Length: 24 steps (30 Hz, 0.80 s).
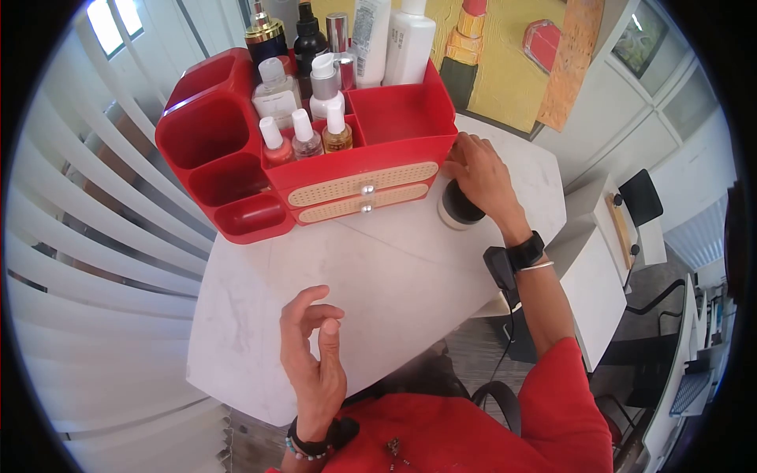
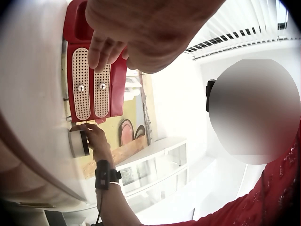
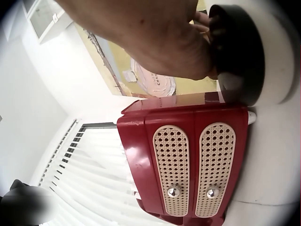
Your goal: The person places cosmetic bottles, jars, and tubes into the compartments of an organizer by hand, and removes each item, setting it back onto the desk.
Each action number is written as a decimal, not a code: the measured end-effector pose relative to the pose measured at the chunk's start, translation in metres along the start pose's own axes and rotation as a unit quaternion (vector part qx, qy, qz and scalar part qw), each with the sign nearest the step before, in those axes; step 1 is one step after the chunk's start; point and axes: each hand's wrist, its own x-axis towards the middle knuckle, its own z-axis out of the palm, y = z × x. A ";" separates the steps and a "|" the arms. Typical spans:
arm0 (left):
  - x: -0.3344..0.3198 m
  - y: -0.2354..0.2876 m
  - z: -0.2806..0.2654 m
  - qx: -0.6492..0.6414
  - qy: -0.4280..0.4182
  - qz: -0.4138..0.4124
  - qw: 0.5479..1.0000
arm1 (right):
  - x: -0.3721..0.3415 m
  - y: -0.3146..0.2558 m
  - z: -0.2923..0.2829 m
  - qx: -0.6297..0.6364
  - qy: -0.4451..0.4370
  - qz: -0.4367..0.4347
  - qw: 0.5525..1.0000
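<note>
The black-lidded jar stands just beside the red organizer, on the worktop's right side. The right hand's low palm could knock it; I can't tell what that grip pinches. The left hand hangs loosely bent, empty.

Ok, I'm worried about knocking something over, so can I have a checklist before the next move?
1. Cane-fronted drawers shut: ok.
2. Bottles upright in the glossy red organizer: ok.
3. Round white jar with black top flat on the white marbled table: ok.
4. Left hand empty: ok.
5. Right hand well clear of the jar: not ok, it's right beside it.
6. Right hand's grip: cannot tell, fingertips partly hidden.
</note>
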 end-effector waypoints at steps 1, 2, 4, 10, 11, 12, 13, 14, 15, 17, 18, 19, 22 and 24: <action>0.000 0.000 0.000 0.000 -0.001 -0.001 1.000 | 0.000 0.001 0.000 -0.001 -0.002 0.000 1.000; 0.000 0.000 0.000 -0.005 -0.011 -0.001 1.000 | -0.002 0.003 0.001 -0.001 -0.003 0.001 1.000; -0.001 0.000 0.000 -0.009 -0.022 -0.002 1.000 | -0.006 0.002 0.003 0.017 0.068 -0.030 0.997; 0.000 -0.003 0.002 0.002 -0.032 -0.017 0.999 | -0.056 -0.027 -0.019 0.013 0.123 -0.001 0.992; 0.001 -0.003 0.005 0.001 -0.018 -0.013 1.000 | -0.065 -0.028 -0.018 0.013 0.122 0.002 0.992; 0.002 -0.003 0.008 0.000 -0.004 -0.007 1.000 | -0.073 -0.029 -0.017 0.021 0.100 -0.008 0.995; 0.002 -0.002 0.010 0.000 -0.008 -0.008 1.000 | -0.078 -0.028 -0.017 0.030 0.079 -0.017 0.996; 0.001 0.001 0.012 0.005 -0.015 -0.009 1.000 | -0.080 -0.028 -0.018 0.029 0.079 -0.014 0.996; 0.001 0.002 0.013 0.009 -0.021 -0.010 1.000 | -0.081 -0.029 -0.021 0.035 0.069 -0.017 0.997; 0.000 0.003 0.018 0.006 -0.024 -0.008 1.000 | -0.083 -0.031 -0.025 0.041 0.056 -0.020 0.997; -0.001 0.003 0.020 0.002 -0.024 -0.004 1.000 | -0.084 -0.032 -0.026 0.036 0.042 -0.029 0.998; -0.001 0.003 0.020 0.002 -0.024 -0.004 1.000 | -0.085 -0.033 -0.026 0.032 0.027 -0.040 0.998; -0.005 0.002 0.020 0.000 -0.030 -0.005 1.000 | -0.084 -0.033 -0.021 0.015 0.027 -0.037 0.999; -0.007 0.001 0.021 -0.005 -0.032 0.001 0.999 | -0.083 -0.032 -0.017 0.025 0.011 -0.009 1.000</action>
